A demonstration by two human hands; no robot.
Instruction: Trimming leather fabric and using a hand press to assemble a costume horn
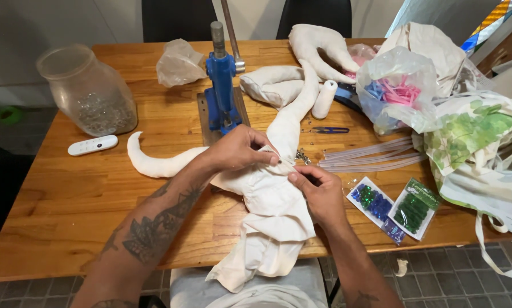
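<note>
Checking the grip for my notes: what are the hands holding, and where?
Both the left hand and right hand pinch the white fabric piece at its upper edge.

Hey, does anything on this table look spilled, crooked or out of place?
A few small metal bits lie loose on the wooden table, just beyond the white cloth that the left hand and right hand pinch. A scrap lies on the floor. Otherwise it is cluttered, not damaged.

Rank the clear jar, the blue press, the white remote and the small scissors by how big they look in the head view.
1. Clear jar
2. Blue press, about as tall but narrower, so the top two places are close
3. White remote
4. Small scissors, a little shorter and much thinner than the remote
</note>
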